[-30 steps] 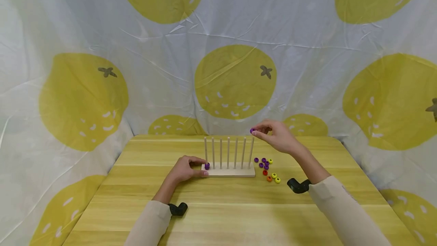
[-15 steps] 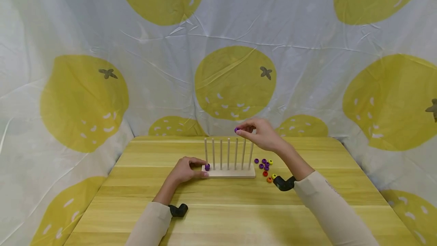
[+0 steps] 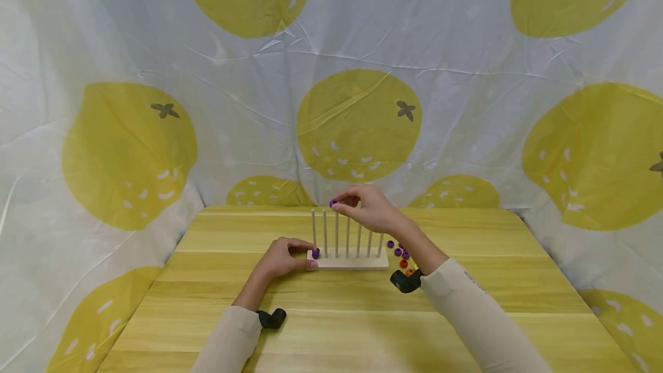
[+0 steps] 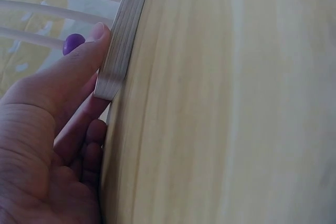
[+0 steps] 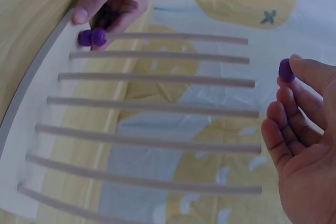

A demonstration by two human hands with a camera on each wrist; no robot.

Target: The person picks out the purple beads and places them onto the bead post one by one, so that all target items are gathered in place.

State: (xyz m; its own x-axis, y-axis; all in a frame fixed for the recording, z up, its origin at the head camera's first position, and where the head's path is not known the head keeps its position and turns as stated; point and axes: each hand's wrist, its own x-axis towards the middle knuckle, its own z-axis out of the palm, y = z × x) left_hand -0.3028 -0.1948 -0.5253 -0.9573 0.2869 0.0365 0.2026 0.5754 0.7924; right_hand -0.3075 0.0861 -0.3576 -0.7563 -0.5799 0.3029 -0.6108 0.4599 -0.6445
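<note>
A wooden peg stand (image 3: 352, 262) with a row of upright pegs sits on the table. My left hand (image 3: 277, 258) grips the left end of its base, thumb on the near side, as the left wrist view shows. Two purple beads (image 5: 98, 38) are stacked at the bottom of the leftmost peg, beside the left thumb. Between thumb and forefinger my right hand (image 3: 372, 210) pinches another purple bead (image 5: 286, 70). It is held above the peg tops, near the third peg from the left in the head view and apart from the tips in the right wrist view.
Loose purple beads (image 3: 397, 252), a red bead (image 3: 403, 263) and an orange bead (image 3: 410, 272) lie right of the stand, partly hidden by the right forearm. A fruit-print curtain (image 3: 357, 125) hangs behind the wooden table (image 3: 331, 315).
My right hand has moved left over the pegs with the purple bead, from the rightmost peg to near the third from the left. The left hand has stayed on the stand.
</note>
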